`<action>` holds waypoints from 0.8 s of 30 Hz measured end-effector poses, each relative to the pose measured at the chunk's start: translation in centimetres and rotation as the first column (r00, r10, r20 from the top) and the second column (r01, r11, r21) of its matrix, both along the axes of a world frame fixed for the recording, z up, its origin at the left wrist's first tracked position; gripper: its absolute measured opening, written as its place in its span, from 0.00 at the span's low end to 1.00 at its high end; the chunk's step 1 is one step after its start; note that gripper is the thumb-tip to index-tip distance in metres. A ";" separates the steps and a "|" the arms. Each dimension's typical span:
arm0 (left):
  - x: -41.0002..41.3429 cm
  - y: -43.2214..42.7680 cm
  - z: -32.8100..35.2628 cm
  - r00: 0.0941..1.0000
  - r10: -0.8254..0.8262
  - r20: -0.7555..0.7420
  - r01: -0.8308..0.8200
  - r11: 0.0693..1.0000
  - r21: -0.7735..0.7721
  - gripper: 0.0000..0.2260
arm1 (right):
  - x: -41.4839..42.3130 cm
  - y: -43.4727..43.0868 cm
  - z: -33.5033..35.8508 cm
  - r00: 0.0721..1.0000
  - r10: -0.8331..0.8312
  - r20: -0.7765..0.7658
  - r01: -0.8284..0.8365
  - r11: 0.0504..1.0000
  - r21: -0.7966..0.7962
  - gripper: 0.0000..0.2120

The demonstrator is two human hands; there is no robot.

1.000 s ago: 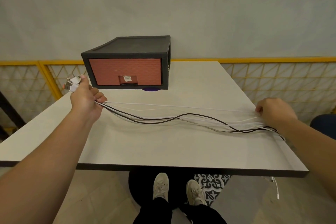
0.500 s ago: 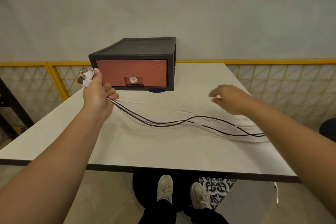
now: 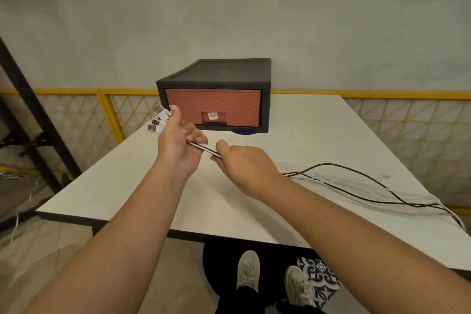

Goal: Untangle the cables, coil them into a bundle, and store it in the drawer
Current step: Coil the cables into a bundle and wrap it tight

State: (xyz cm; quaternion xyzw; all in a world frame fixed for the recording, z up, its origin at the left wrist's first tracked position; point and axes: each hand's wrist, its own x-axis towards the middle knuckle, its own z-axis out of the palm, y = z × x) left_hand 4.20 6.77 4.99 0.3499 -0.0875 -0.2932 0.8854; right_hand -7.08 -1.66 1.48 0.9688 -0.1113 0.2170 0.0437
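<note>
Several white and dark cables [image 3: 356, 186] trail across the white table [image 3: 318, 135] toward its right edge. My left hand [image 3: 178, 145] grips the bundle near its plug ends; the white USB plugs [image 3: 159, 120] stick out past my thumb. My right hand [image 3: 242, 163] pinches the same cables just to the right of my left hand, a short stretch of cable [image 3: 204, 147] taut between them. A black drawer unit [image 3: 216, 76] with a closed brick-red drawer front [image 3: 214, 107] stands at the table's far side, behind my hands.
A yellow mesh railing [image 3: 407, 120] runs behind the table. A black metal frame [image 3: 30, 115] stands at the left, with loose wires on the floor below it. A purple disc [image 3: 244, 132] peeks from under the drawer unit. My feet [image 3: 270, 278] show under the table's near edge.
My right hand left the far end of the cables, came left across the table and now pinches them next to my left hand. My left hand kept its grip.
</note>
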 end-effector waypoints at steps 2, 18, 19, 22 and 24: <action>0.6 0.6 -0.1 0.996 -0.004 -0.092 0.002 1.000 -0.018 0.23 | -1.1 -1.1 -0.4 0.999 0.001 -0.049 -0.004 0.999 -0.046 0.14; 1.0 0.4 -2.7 0.970 0.004 -0.243 0.021 0.995 0.101 0.20 | -8.2 -6.7 -2.8 0.965 -0.132 -0.229 0.105 0.986 -0.126 0.12; 0.9 0.3 -2.7 0.967 0.001 -0.253 0.022 0.996 0.085 0.20 | -8.4 -7.0 -2.8 0.961 -0.145 -0.237 0.117 0.985 -0.128 0.12; 1.0 0.1 -2.6 0.963 -0.009 -0.270 0.020 0.999 0.037 0.20 | -9.3 -7.9 -3.1 0.953 -0.189 -0.238 0.168 0.980 -0.109 0.11; 0.6 0.1 -2.6 0.967 -0.012 -0.255 0.020 0.999 0.028 0.21 | -9.6 -8.5 -3.5 0.946 -0.213 -0.243 0.196 0.976 -0.091 0.10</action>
